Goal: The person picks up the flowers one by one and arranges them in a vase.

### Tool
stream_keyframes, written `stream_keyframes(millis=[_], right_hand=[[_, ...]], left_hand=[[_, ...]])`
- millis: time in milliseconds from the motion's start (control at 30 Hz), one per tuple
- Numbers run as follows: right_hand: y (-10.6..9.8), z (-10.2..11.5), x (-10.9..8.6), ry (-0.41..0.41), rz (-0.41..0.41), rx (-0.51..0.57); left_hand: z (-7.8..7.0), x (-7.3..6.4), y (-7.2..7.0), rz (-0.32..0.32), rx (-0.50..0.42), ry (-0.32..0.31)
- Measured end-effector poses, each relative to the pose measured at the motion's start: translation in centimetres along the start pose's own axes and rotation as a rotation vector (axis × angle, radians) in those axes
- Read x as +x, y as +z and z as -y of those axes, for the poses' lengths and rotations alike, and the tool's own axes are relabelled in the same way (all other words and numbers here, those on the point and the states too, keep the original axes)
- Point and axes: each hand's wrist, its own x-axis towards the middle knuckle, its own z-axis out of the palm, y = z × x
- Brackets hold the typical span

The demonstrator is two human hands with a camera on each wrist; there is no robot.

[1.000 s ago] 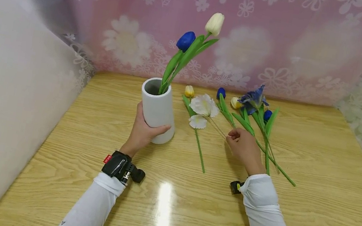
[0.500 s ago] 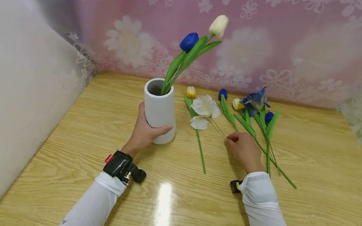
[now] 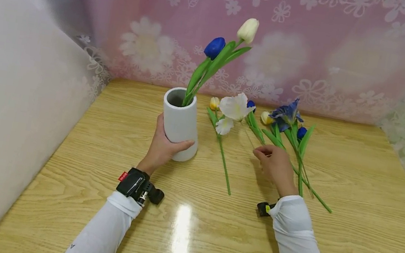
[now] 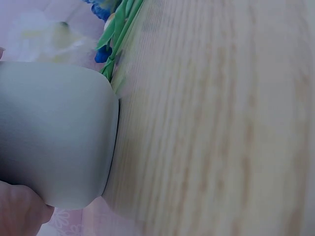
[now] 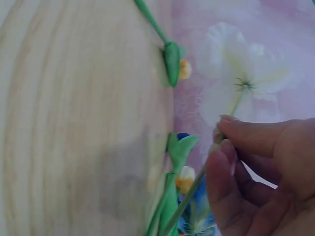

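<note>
My left hand [image 3: 166, 146] grips the lower part of a white vase [image 3: 179, 129], thumb across its front. The vase stands on the table, slightly tilted in the head view. Inside it lean a blue tulip [image 3: 214, 48] and a white tulip [image 3: 247, 30], their lower stems hidden by the wall. My right hand [image 3: 276, 164] pinches the thin stem of a white iris-like flower [image 3: 235, 106] between thumb and fingertips. In the right wrist view the back of this white flower [image 5: 244, 84] faces the camera, with its stem [image 5: 189, 194] running down past the fingers.
A yellow-and-white tulip [image 3: 215, 103] lies right of the vase, partly behind the white flower. Farther right lie a blue iris-like flower [image 3: 286, 114], another yellow-and-white tulip [image 3: 266, 118] and blue tulips [image 3: 301, 133], stems crossing. A pink floral curtain [image 3: 212, 66] hangs behind the wooden table [image 3: 225, 236].
The white flower's head has risen off the table and tipped up and away as my right hand holds its stem. My left hand stays on the vase.
</note>
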Motion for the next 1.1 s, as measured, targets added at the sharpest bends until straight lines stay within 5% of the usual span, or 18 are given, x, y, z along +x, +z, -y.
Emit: stream_keyframes(millis=[733,933,1100], right_hand=[[-3.7,5.8,-1.5,-0.274,-0.565,0.412],[-4.7,8.7,-1.4,-0.377,-0.593,0.549],[-5.1,11.2,-0.7,-0.554,-0.59,0.639]], left_hand=[[-0.6,-0.1,0.0,0.009,0.011,-0.017],[-0.6,-0.1,-0.1,-0.001,0.014,-0.018],[-0.5,-0.1,-0.1,-0.002,0.012,-0.014]])
